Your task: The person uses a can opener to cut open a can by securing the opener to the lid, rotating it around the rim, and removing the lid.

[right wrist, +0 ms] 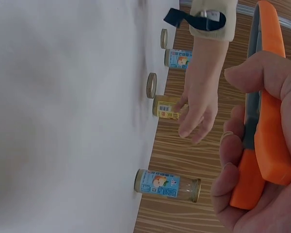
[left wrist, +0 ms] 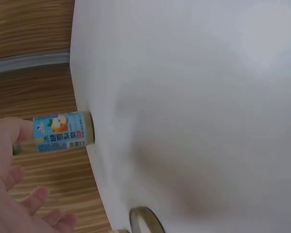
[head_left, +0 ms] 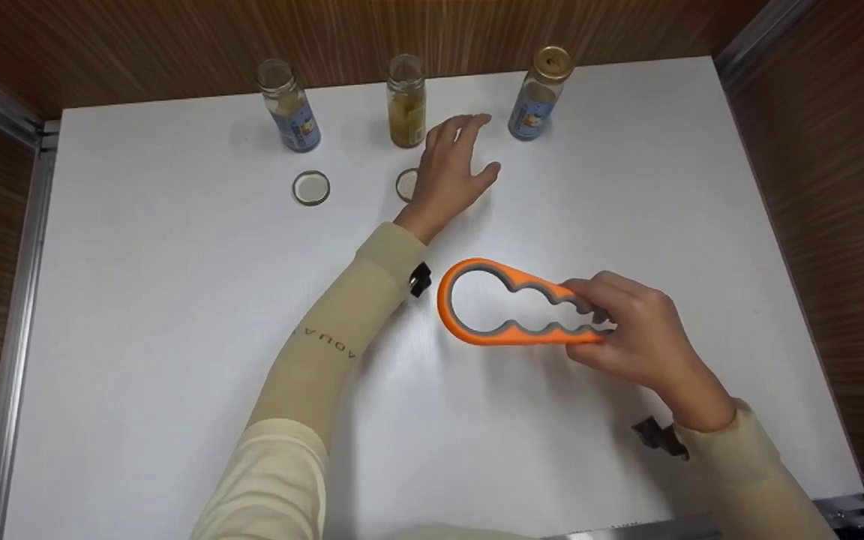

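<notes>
My right hand [head_left: 638,330] grips the handles of an orange jar opener [head_left: 456,330] with a grey toothed inner edge, held over the table's middle right. The left hand [head_left: 451,169] reaches over the table with its fingers spread and nothing in them. It is between an uncapped jar with a yellowish label [head_left: 407,112] and a capped jar with a blue label [head_left: 533,112], apart from the latter. Under its wrist side lies a lid [head_left: 405,184], partly hidden. In the right wrist view the opener's orange handles [right wrist: 274,150] sit inside the curled fingers.
At the back left stands another uncapped jar with a blue label [head_left: 297,124]. Its lid [head_left: 311,187] lies in front of it, inner side up. Wood-grain panels [head_left: 177,45] wall the white table [head_left: 177,300] at the back and sides.
</notes>
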